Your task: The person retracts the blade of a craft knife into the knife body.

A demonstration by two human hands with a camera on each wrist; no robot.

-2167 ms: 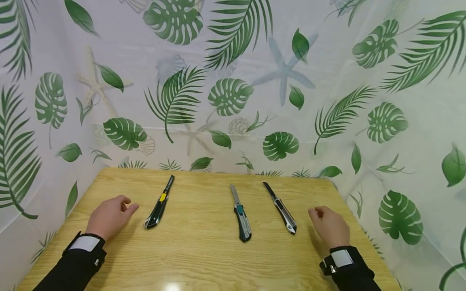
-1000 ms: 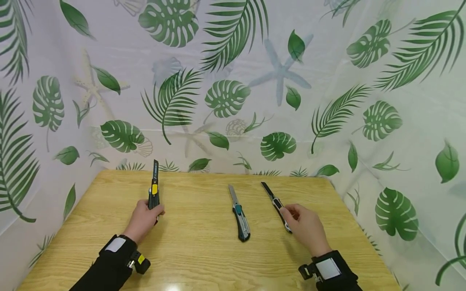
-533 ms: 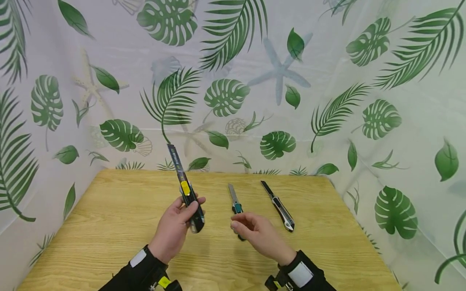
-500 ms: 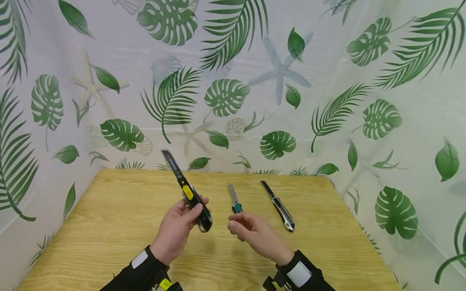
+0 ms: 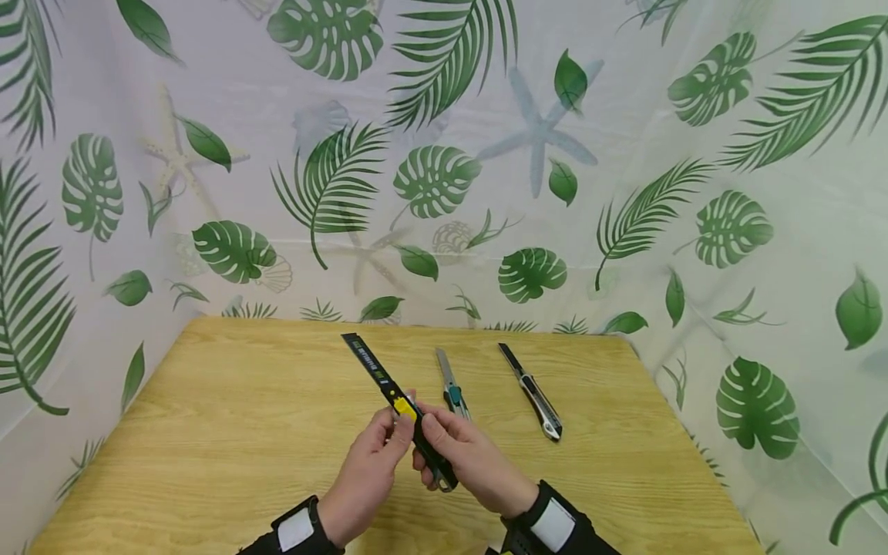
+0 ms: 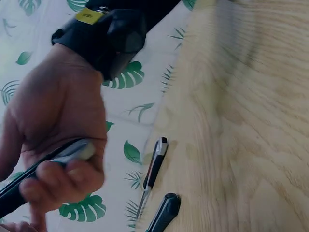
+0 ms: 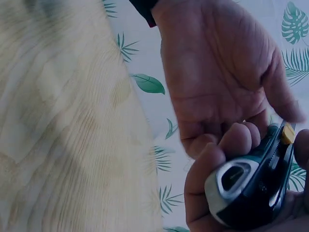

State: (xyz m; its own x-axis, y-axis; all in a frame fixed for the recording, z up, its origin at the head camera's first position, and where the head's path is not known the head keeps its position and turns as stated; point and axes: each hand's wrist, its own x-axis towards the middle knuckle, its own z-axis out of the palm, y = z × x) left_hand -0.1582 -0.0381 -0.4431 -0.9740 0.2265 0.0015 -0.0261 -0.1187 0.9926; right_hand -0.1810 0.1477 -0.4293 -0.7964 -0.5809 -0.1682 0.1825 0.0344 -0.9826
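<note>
Leaf-print cloth: hangs behind and along both sides, limiting sideways reach.
Wooden table: far edge meets the cloth; the widest room for moving lies on its left half.
Right hand: fingers curled round the rear handle of the black-and-yellow knife, thumb on top, no slack.
Left hand: pinches the same knife further forward, thumb by the yellow slider.
Black-and-yellow knife: raised over the table's middle, tilted, its blade pointing far-left. Step in hand seems to be two-handed handling around the slider; the next move would call for a steady rear hold and fingers kept behind the blade.
Grey-black knife: lies right, apart from both hands.
Teal-slider knife: just beyond the right hand, partly hidden; little room there.
Yellow slider: pressed or merely neighboured by the thumb, hard to tell; wrist views are dim.
</note>
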